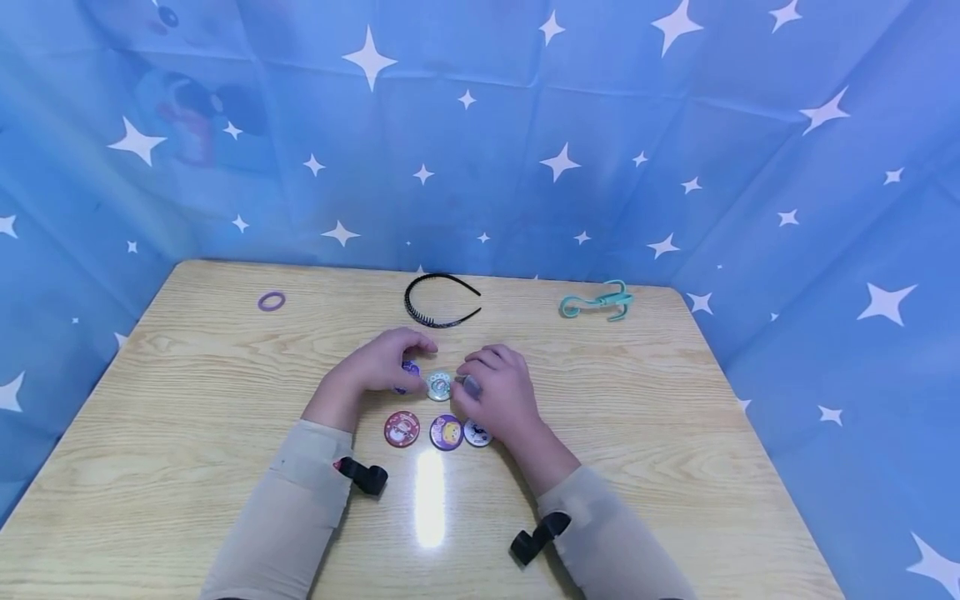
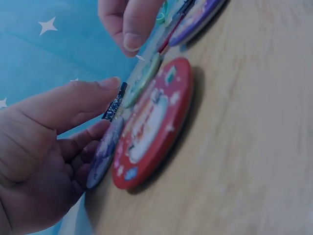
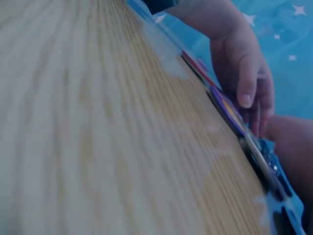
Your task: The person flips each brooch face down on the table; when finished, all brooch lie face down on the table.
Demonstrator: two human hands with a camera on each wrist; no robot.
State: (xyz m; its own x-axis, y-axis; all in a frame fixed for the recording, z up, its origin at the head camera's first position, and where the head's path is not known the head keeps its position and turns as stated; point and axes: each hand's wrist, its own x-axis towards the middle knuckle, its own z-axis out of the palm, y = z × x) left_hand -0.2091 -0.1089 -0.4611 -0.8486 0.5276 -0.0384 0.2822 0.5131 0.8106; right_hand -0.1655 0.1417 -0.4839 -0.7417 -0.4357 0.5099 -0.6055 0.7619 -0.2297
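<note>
My left hand [image 1: 378, 365] curves loosely around a purple-blue round badge [image 1: 407, 377]; its thumb and index finger stand apart, and in the left wrist view the fingers touch that badge's edge. A mint-green badge [image 1: 438, 386] lies between the two hands. My right hand [image 1: 501, 390] holds a grey-blue badge [image 1: 471, 385] between thumb and fingers, partly hidden by them. Nearer to me lie a red badge [image 1: 402, 429], a purple badge with a yellow figure [image 1: 447, 432] and a white badge [image 1: 477, 433], partly covered by the right hand.
Behind the hands lies a black toothed headband [image 1: 422, 315]. A purple ring [image 1: 272, 301] is at the back left of the wooden table [image 1: 645, 467], and a teal claw hair clip [image 1: 597, 301] at the back right. A blue star-printed cloth [image 1: 480, 192] hangs behind.
</note>
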